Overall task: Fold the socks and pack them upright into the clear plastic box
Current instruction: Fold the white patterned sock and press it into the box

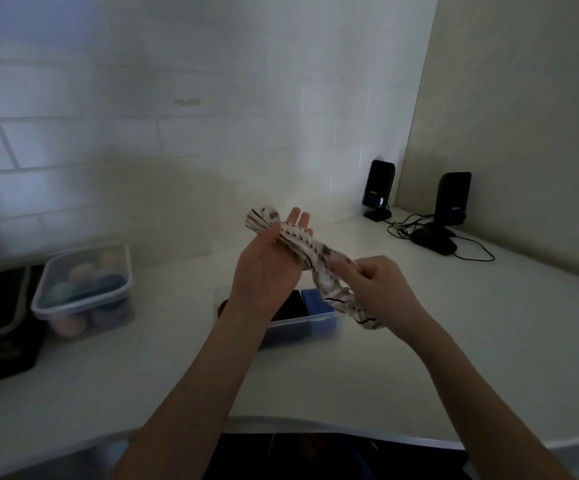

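— Where's the sock [310, 252]?

— In the air above the clear box [310, 322]. My left hand [267, 268] lies open under one end; my right hand [383, 284] pinches the other.

— How does it handle?

— Soft, light and limp, I'd say. I'd hold both ends, or it sags.

— And the box?

— On the table [419, 358], dark socks [291, 306] already inside.
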Action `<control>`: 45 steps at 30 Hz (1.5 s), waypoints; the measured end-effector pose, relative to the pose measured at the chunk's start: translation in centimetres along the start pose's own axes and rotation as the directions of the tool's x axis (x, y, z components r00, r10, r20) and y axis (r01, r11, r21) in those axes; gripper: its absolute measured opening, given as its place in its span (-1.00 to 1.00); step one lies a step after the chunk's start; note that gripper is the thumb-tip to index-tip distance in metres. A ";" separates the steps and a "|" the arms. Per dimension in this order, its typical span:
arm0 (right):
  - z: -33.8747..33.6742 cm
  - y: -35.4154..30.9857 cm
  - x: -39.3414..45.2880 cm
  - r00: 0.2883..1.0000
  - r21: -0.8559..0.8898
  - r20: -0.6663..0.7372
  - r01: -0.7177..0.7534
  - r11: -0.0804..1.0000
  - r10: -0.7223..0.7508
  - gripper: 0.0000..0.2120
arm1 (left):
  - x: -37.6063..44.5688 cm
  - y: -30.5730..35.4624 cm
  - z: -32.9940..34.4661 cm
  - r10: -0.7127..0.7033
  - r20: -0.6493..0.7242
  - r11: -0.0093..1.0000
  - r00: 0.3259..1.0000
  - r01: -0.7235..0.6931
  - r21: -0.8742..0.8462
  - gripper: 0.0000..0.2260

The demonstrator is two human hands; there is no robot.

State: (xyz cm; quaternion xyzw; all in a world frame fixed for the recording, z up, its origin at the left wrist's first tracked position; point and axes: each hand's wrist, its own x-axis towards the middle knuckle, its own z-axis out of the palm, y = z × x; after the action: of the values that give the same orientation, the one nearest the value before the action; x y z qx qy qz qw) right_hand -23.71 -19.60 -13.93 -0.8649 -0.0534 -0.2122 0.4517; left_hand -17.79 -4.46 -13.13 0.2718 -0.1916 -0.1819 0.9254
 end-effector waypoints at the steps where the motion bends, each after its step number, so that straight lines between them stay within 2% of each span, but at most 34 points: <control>1: 0.0 -0.3 -0.2 0.999 0.048 0.044 -0.004 0.999 0.002 -0.52 | 0.1 -0.1 0.1 0.017 -0.043 0.997 0.999 -0.014 0.069 -0.32; 3: -0.5 -0.7 -0.6 0.993 0.187 0.120 -0.017 0.982 -0.005 -0.60 | 0.2 0.0 -0.1 0.077 -0.043 0.942 0.996 -0.059 0.331 -0.20; 5: -1.3 -1.1 -0.9 0.987 0.334 0.156 -0.031 0.942 -0.023 -0.77 | -0.3 0.3 -0.2 0.085 0.062 0.755 0.994 -0.105 0.647 -0.16; 7: -1.8 -1.2 -1.0 0.982 0.418 0.179 -0.026 0.908 -0.054 -0.92 | -0.9 0.7 0.2 0.030 0.159 0.448 0.987 -0.155 0.880 -0.27; 8: -2.1 -1.0 -0.9 0.972 0.420 0.220 -0.018 0.907 -0.083 -0.96 | -1.0 0.9 0.2 -0.006 0.176 0.246 0.984 -0.170 0.954 -0.34; 9: -2.2 -1.1 -0.9 0.952 0.411 0.284 -0.017 0.911 -0.110 -0.97 | -1.0 0.9 0.2 -0.048 0.172 0.028 0.984 -0.171 0.985 -0.40; 10: -2.3 -1.1 -0.9 0.926 0.402 0.352 -0.020 0.915 -0.134 -0.92 | -0.9 0.9 0.1 -0.082 0.149 -0.148 0.985 -0.160 0.976 -0.46; 11: -2.4 -1.1 -0.9 0.903 0.401 0.404 -0.033 0.915 -0.144 -0.88 | -0.9 0.8 0.2 -0.078 0.134 -0.208 0.988 -0.148 0.967 -0.52; 12: -2.3 -0.9 -0.8 0.896 0.404 0.422 -0.048 0.914 -0.139 -0.85 | -0.8 0.8 0.1 -0.050 0.124 -0.153 0.991 -0.130 0.980 -0.59; 13: -2.2 -0.8 -0.7 0.904 0.412 0.409 -0.066 0.909 -0.120 -0.85 | -0.8 0.7 0.2 0.007 0.099 0.048 0.995 -0.099 0.994 -0.68; 14: -2.1 -0.6 -0.5 0.924 0.424 0.372 -0.081 0.902 -0.092 -0.86 | -0.8 0.7 0.2 0.076 0.049 0.319 0.996 -0.071 0.945 -0.80; 15: -1.9 -0.4 -0.2 0.944 0.434 0.325 -0.099 0.895 -0.053 -0.87 | -0.8 0.8 0.1 0.102 -0.012 0.559 0.995 -0.048 0.828 -0.92; 16: -1.8 -0.2 0.1 0.958 0.442 0.285 -0.111 0.890 -0.022 -0.89 | -0.7 0.9 0.0 0.079 -0.049 0.721 0.996 -0.023 0.693 -0.96; 17: -1.6 0.0 0.3 0.968 0.453 0.252 -0.119 0.883 0.002 -0.90 | -0.8 0.9 -0.2 0.017 -0.056 0.829 0.998 0.018 0.560 -0.91; 18: -1.3 0.0 0.4 0.975 0.470 0.222 -0.122 0.874 0.017 -0.93 | -1.1 0.8 -0.4 -0.073 -0.038 0.894 0.997 0.083 0.440 -0.81; 20: -0.6 -0.2 0.6 0.990 0.500 0.134 -0.106 0.860 0.044 -0.92 | -1.8 0.8 -0.2 -0.266 0.089 0.929 0.960 0.231 0.287 -0.74; 22: 0.0 -0.5 0.6 0.993 0.544 0.095 -0.111 0.832 0.070 -0.91 | -2.1 0.8 -0.1 -0.380 0.220 0.916 0.898 0.332 0.226 -0.83; 24: 0.5 -0.7 0.5 0.976 0.586 0.213 -0.161 0.794 0.040 -0.78 | -2.2 0.6 0.0 -0.461 0.319 0.887 0.828 0.440 0.140 -0.91; 26: 0.6 -1.1 0.3 0.910 0.645 0.413 -0.268 0.716 -0.031 -0.58 | -2.3 0.6 0.0 -0.500 0.369 0.863 0.783 0.489 0.130 -0.86; 28: 0.7 -1.4 0.2 0.857 0.683 0.508 -0.337 0.648 -0.090 -0.54 | -2.3 0.3 -0.3 -0.536 0.416 0.841 0.734 0.505 0.193 -0.85; 29: 0.8 -1.5 0.1 0.862 0.685 0.498 -0.322 0.653 -0.097 -0.58 | -2.3 0.2 -0.4 -0.552 0.431 0.833 0.714 0.500 0.238 -0.86; 30: 0.9 -1.6 0.1 0.883 0.671 0.461 -0.281 0.686 -0.089 -0.63 | -2.3 0.2 -0.6 -0.561 0.419 0.828 0.714 0.483 0.286 -0.86; 32: 1.0 -1.6 0.3 0.934 0.611 0.355 -0.195 0.767 -0.046 -0.69 | -2.5 0.4 -0.9 -0.553 0.345 0.827 0.758 0.451 0.335 -0.85; 34: 0.9 -1.4 0.7 0.954 0.627 0.299 -0.212 0.750 0.019 -0.75 | -2.5 0.8 -1.6 -0.516 0.246 0.843 0.821 0.435 0.317 -0.80; 35: 0.9 -1.2 0.9 0.949 0.696 0.311 -0.264 0.668 0.051 -0.77 | -2.6 0.9 -2.1 -0.480 0.192 0.861 0.856 0.419 0.287 -0.77; 37: 0.9 -1.3 0.9 0.929 0.863 0.366 -0.363 0.352 0.059 -0.76 | -2.7 0.7 -2.8 -0.389 0.108 0.908 0.915 0.360 0.215 -0.71; 38: 1.0 -1.3 0.9 0.923 0.902 0.383 -0.384 0.197 0.042 -0.75 | -2.7 0.6 -3.0 -0.355 0.100 0.927 0.929 0.337 0.165 -0.70; 40: 1.4 -1.2 0.9 0.919 0.919 0.393 -0.393 0.013 0.016 -0.73 | -2.6 0.0 -2.8 -0.313 0.146 0.949 0.939 0.316 0.003 -0.75; 42: 1.9 -1.1 1.0 0.926 0.925 0.376 -0.373 -0.070 0.033 -0.70 | -2.3 -0.5 -2.6 -0.295 0.167 0.935 0.941 0.320 -0.154 -0.78; 43: 2.0 -1.0 1.0 0.933 0.936 0.351 -0.348 -0.053 0.076 -0.68 | -2.3 -0.4 -2.6 -0.288 0.160 0.933 0.944 0.314 -0.178 -0.77; 45: 1.9 -0.7 1.1 0.944 0.957 0.282 -0.290 0.023 0.174 -0.63 | -2.2 0.0 -2.7 -0.282 0.115 0.948 0.953 0.295 -0.120 -0.70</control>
State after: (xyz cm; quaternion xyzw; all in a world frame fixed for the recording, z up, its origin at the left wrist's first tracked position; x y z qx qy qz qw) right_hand -22.33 -17.81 -13.90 -0.3284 -0.0612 -0.0048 0.9425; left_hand -18.45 -2.34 -15.83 0.2244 -0.1815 -0.3407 0.8948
